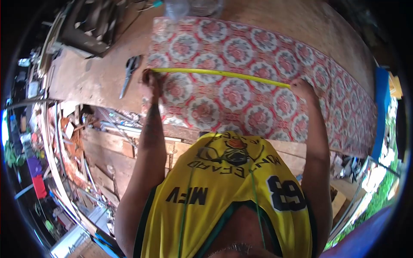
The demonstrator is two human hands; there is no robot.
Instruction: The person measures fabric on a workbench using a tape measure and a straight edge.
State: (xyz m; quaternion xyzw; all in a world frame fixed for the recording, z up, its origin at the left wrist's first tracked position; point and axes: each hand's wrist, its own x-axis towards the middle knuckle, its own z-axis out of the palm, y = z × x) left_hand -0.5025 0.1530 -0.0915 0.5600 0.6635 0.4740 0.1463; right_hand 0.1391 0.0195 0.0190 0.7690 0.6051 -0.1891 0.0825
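A yellow measuring tape [223, 74] is stretched straight across a floral-patterned cloth [234, 94] with pink roses in white rings. At the cloth's left edge, my left hand [150, 84] pinches one end of the tape. My right hand [302, 89] is closed in a fist around the tape further right, over the cloth. Any tape beyond that fist is hidden. A pair of scissors [128, 74] with dark handles lies on the wooden table [94, 81], just left of my left hand.
A dark slotted box [88, 30] stands at the back left of the table. Clear plastic [193, 8] lies by the cloth's far edge. Wood scraps and planks [107, 142] fill the area below the near edge. A blue strip [380, 112] borders the right side.
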